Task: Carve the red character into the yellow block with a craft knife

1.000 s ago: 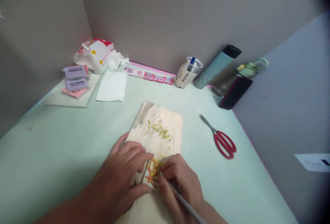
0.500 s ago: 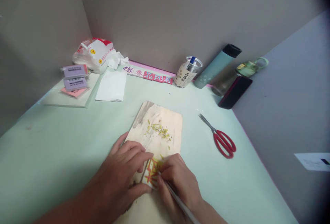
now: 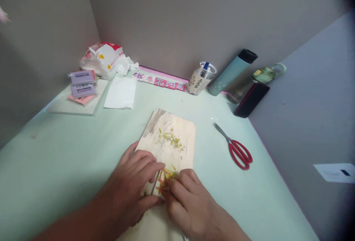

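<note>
A pale wooden board (image 3: 172,130) lies on the light green table (image 3: 55,152), with small yellow-green paper scraps (image 3: 172,140) scattered near its middle. My left hand (image 3: 133,182) presses flat on the board, fingers holding down a small yellow paper with red strokes (image 3: 163,182). My right hand (image 3: 188,204) is closed in a pen grip over that paper. A thin silver tool sits in the grip, and only its end shows at the bottom edge. The tool's tip and most of the paper are hidden under my fingers.
Red-handled scissors (image 3: 237,150) lie right of the board. At the back stand a jar (image 3: 200,78), a teal flask (image 3: 231,71), a green bottle (image 3: 266,73) and a black case (image 3: 251,99). A white tissue (image 3: 120,93), purple boxes (image 3: 81,84) and a plastic bag (image 3: 104,58) sit back left.
My right hand has rolled forward over the red-and-yellow paper, covering more of it; the silver tool's shaft, plainly visible before, is now nearly hidden. The left hand has stayed put.
</note>
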A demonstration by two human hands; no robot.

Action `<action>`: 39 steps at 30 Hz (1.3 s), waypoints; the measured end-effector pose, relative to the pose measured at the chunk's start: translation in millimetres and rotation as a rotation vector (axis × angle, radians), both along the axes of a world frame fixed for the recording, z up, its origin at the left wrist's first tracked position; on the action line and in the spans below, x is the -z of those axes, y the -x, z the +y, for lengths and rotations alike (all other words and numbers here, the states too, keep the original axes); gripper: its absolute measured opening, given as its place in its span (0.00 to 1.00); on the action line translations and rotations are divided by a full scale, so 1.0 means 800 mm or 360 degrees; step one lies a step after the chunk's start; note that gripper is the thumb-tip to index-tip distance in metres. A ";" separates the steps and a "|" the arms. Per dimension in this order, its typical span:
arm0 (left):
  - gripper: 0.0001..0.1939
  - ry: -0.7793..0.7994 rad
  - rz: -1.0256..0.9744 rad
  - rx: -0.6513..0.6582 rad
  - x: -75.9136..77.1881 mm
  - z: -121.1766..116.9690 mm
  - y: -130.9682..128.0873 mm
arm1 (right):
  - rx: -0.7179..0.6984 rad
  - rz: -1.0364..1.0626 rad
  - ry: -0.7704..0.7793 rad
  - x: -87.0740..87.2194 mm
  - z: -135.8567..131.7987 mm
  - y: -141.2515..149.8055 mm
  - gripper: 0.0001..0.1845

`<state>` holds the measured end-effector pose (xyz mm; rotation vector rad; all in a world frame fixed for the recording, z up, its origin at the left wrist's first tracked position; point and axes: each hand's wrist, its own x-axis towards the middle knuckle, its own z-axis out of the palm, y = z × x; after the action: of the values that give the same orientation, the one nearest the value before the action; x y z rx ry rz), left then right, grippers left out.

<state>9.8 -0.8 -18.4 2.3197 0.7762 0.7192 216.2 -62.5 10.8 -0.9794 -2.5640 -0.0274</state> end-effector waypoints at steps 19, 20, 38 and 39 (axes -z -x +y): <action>0.11 -0.0480 -0.0106 -0.0062 -0.021 0.002 -0.008 | 0.0033 0.0213 0.0020 -0.001 0.001 -0.005 0.14; 0.11 -0.0514 -0.0110 -0.0047 -0.021 0.002 -0.007 | 0.0039 0.0206 0.0003 -0.001 0.001 -0.005 0.14; 0.07 -0.0835 0.0012 0.0240 -0.045 0.015 -0.002 | 0.0597 0.0997 0.0400 -0.015 0.007 -0.032 0.03; 0.07 -0.0831 0.0026 0.0251 -0.046 0.016 -0.002 | 0.0588 0.0999 0.0433 -0.013 0.007 -0.031 0.05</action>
<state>11.7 11.9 18.5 2.8143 0.4360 0.9155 241.2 -56.8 21.2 -1.3013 -1.8229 0.4623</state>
